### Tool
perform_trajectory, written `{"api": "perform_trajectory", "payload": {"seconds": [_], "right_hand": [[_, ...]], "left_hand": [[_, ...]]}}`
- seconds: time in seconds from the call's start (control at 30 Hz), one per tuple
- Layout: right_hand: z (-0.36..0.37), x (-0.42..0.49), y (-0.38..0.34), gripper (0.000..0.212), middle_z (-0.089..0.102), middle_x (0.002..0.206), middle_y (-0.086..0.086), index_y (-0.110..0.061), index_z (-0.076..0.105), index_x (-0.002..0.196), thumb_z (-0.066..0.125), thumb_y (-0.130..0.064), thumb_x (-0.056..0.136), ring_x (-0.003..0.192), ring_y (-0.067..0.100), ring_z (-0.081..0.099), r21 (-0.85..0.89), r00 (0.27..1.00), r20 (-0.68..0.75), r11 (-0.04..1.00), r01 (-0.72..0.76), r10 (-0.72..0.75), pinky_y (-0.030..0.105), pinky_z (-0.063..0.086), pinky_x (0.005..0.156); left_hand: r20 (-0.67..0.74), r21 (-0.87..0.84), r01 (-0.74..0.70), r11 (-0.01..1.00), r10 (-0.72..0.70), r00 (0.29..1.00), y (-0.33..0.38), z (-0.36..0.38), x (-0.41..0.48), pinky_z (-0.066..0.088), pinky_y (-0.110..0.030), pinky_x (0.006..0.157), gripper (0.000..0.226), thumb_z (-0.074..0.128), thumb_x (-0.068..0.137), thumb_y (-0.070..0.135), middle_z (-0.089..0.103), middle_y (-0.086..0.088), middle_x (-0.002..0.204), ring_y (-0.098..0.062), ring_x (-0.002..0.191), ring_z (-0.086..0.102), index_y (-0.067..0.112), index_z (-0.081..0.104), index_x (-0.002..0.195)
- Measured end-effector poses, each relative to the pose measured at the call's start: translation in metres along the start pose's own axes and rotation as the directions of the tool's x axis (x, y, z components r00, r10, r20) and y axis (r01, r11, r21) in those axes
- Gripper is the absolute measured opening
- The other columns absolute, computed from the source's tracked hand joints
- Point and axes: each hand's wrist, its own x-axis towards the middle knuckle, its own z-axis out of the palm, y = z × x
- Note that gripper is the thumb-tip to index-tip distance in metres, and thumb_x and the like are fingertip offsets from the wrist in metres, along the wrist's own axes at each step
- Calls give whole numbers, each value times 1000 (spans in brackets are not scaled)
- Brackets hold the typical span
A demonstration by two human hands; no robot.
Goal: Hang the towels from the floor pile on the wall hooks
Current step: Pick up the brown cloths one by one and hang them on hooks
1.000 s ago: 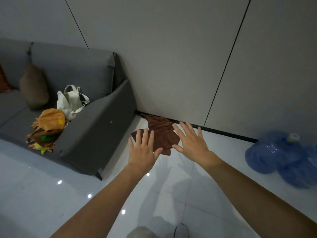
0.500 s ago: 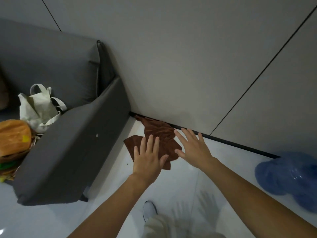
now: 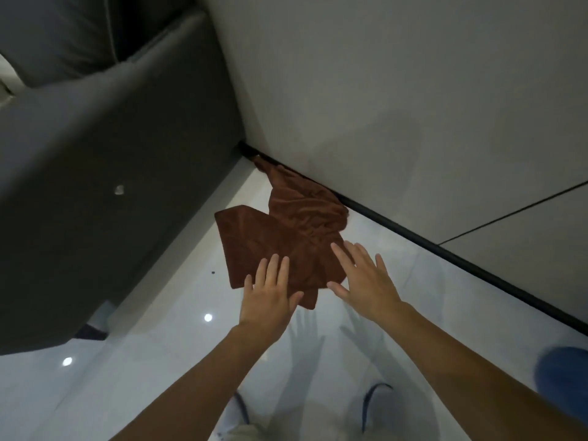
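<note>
The brown towels (image 3: 286, 230) are in a loose heap on the floor (image 3: 159, 361), right at its edge against the black baseboard (image 3: 397, 227). That's in the corner where the wall (image 3: 381, 90) meets the end of the grey sofa (image 3: 95, 186). It looks like two pieces at least: a flatter one nearer the sofa and a crumpled one bunched up against the baseboard.

Both hands are wide open with the fingers spread and nothing in them. The left hand (image 3: 269, 297) is over the near edge of the flat towel, and the right hand (image 3: 366, 281) is over its right side. I can't tell if the fingertips are actually touching cloth.

As for handling, I'd guess these are soft, floppy and light, so no worry about breaking anything. The glossy tile probably lets them slide if you just push. I'd pinch a corner or hem of the top one so it peels off on its own, rather than scooping the middle and dragging both. No hooks in view, so no clue how far the carry is.
</note>
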Motion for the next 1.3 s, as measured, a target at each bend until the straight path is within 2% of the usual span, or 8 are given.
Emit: {"api": "perform_trajectory", "payload": {"seconds": [0.27,0.5,0.67,0.8,0.9,1.0,1.1,1.3], "right_hand": [[204,132,63,80,8,162,4,-29,5,154,47,-57,93,149,26,6,-3,997,-13,997,78,-78,52,10,117],[277,201,90,80,1,162,1,-29,-3,154,43,-56,94,149,22,0,-132,979,15,970,203,-203,51,5,118],[285,215,91,81,-4,162,-1,-29,-7,153,40,-58,94,149,21,-3,-195,958,94,939,284,-270,50,3,119],[286,213,90,78,2,162,-3,-27,-1,154,40,-58,95,149,18,2,-129,947,72,939,320,-313,44,6,120],[284,218,85,75,16,160,-3,-25,12,154,46,-56,94,146,16,16,-2,915,18,915,403,-403,38,14,119],[275,221,71,62,50,139,-2,-26,37,142,56,-53,90,124,16,50,303,923,-34,876,374,-383,35,41,107],[259,219,61,51,58,124,-5,-28,45,132,64,-47,88,108,13,59,535,942,-77,784,315,-326,31,50,94],[219,215,62,64,47,130,-21,-45,40,133,71,-49,78,117,2,51,832,923,5,514,210,-386,24,48,98]], "left_hand": [[36,66,-56,996,54,998,-25,215,157,21,-45,118,82,44,94,60,16,-6,160,-25,149,10,15,11,154],[183,209,-203,957,166,969,-51,300,231,35,-43,109,85,69,85,38,29,-7,149,-27,138,28,16,20,151],[137,387,-370,845,345,929,-68,307,255,43,-38,93,41,51,95,16,45,-7,134,-27,119,46,16,45,136],[151,327,-536,779,516,843,-75,296,264,42,-36,89,27,43,98,19,56,-4,120,-24,109,51,15,59,120],[0,-42,-551,833,552,834,-72,281,266,44,-35,77,11,44,99,20,57,-4,97,-20,85,54,15,53,99],[-156,-284,-469,836,442,883,-61,250,267,42,-32,66,11,40,103,26,58,-2,88,-18,74,54,19,41,95],[-208,-351,-425,834,373,904,-65,222,270,42,-31,66,14,38,103,28,59,-1,88,-18,76,56,19,43,95],[-173,-400,-429,810,393,903,-81,180,275,45,-22,71,14,46,102,27,58,10,92,-4,82,56,21,56,93]]}}
